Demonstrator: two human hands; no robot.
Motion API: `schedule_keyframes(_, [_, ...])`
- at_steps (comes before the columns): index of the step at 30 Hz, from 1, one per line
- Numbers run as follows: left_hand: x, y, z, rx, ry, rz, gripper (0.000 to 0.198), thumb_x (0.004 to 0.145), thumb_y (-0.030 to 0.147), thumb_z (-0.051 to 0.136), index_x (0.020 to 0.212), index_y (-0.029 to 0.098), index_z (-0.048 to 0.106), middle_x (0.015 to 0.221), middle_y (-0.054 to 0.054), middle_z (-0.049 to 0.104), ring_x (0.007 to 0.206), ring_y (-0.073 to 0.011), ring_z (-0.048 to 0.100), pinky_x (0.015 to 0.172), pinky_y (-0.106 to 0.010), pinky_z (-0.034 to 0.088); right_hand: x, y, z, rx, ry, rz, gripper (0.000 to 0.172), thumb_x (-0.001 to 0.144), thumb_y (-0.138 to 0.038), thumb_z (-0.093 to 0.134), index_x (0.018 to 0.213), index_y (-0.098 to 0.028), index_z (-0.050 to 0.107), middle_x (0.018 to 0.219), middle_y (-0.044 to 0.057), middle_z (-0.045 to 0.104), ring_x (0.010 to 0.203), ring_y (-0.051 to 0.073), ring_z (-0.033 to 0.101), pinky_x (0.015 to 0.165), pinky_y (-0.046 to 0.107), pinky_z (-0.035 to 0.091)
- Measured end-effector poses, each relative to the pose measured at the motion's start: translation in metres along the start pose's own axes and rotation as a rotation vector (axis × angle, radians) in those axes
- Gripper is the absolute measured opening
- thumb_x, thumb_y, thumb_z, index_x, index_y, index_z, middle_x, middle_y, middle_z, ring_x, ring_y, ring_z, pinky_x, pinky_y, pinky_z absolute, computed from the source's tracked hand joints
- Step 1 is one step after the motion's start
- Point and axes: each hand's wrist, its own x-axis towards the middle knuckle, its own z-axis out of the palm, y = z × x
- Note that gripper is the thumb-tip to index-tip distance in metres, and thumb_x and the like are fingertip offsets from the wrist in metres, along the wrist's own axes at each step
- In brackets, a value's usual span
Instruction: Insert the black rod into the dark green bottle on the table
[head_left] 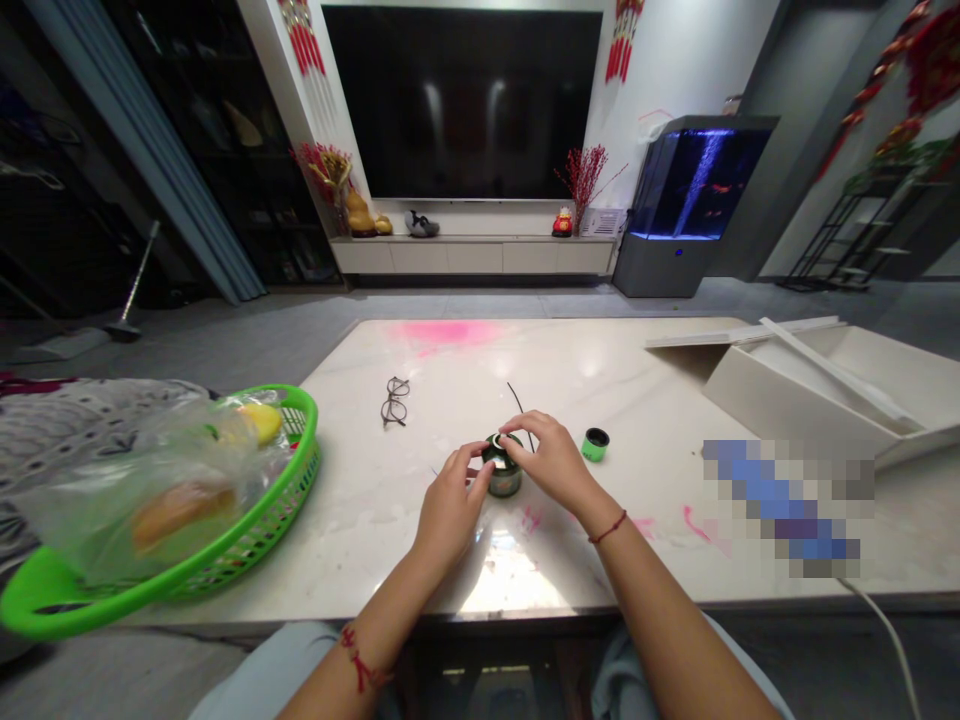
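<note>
A small dark green round container (503,474) stands on the white marble table (465,400) in front of me. My left hand (448,505) grips its left side with curled fingers. My right hand (549,460) rests over its top and right side, fingers bent around the rim. A thin dark wire or string (519,405) runs away from the container toward the far side. A small bright green cap (595,444) lies just right of my right hand, apart from it.
A pair of glasses (394,400) lies on the table to the left. A green plastic basket (187,570) with bagged food overhangs the left edge. An open white box (817,385) sits at the right. A pink stain (450,332) marks the far side.
</note>
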Motion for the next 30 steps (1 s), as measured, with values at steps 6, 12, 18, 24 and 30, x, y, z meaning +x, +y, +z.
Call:
schedule_keyframes(6, [0.0, -0.002, 0.0, -0.011, -0.005, -0.003, 0.027, 0.084, 0.035, 0.042, 0.107, 0.025, 0.051, 0.108, -0.002, 0.059, 0.081, -0.0147, 0.059, 0.075, -0.031, 0.046, 0.001, 0.0, -0.001, 0.019, -0.024, 0.046, 0.01, 0.075, -0.021, 0.057, 0.081, -0.019, 0.065, 0.086, 0.003, 0.066, 0.086, 0.015, 0.058, 0.081, 0.03, 0.042])
schedule_keyframes(12, [0.0, -0.004, 0.001, -0.004, -0.008, -0.01, 0.028, 0.084, 0.037, 0.042, 0.108, 0.026, 0.05, 0.107, -0.002, 0.059, 0.079, -0.0149, 0.06, 0.073, -0.031, 0.046, 0.001, 0.0, -0.002, 0.024, -0.024, 0.062, 0.01, 0.075, -0.022, 0.057, 0.08, -0.019, 0.066, 0.084, 0.003, 0.066, 0.084, 0.015, 0.058, 0.081, 0.03, 0.042])
schedule_keyframes(18, [0.0, -0.002, 0.0, 0.004, -0.007, 0.004, 0.028, 0.084, 0.037, 0.041, 0.108, 0.025, 0.05, 0.107, -0.003, 0.059, 0.079, -0.0148, 0.06, 0.072, -0.03, 0.047, 0.001, 0.001, -0.001, 0.058, -0.013, 0.088, 0.014, 0.075, -0.026, 0.057, 0.084, -0.018, 0.065, 0.086, 0.004, 0.066, 0.079, 0.014, 0.058, 0.077, 0.029, 0.044])
schedule_keyframes(24, [-0.001, -0.001, 0.0, 0.016, -0.011, -0.014, 0.028, 0.084, 0.037, 0.041, 0.109, 0.026, 0.05, 0.108, -0.003, 0.059, 0.078, -0.0146, 0.06, 0.072, -0.03, 0.047, 0.007, 0.016, -0.004, 0.082, 0.03, 0.162, 0.019, 0.079, -0.03, 0.051, 0.083, -0.018, 0.065, 0.086, 0.004, 0.066, 0.075, 0.014, 0.059, 0.072, 0.026, 0.045])
schedule_keyframes(30, [-0.001, 0.001, -0.001, 0.019, -0.017, -0.024, 0.029, 0.084, 0.038, 0.04, 0.108, 0.026, 0.05, 0.108, -0.003, 0.058, 0.077, -0.0148, 0.06, 0.071, -0.03, 0.046, 0.008, 0.037, -0.006, -0.239, -0.034, 0.323, 0.02, 0.08, -0.028, 0.047, 0.086, -0.019, 0.064, 0.087, 0.004, 0.067, 0.075, 0.015, 0.059, 0.07, 0.025, 0.043])
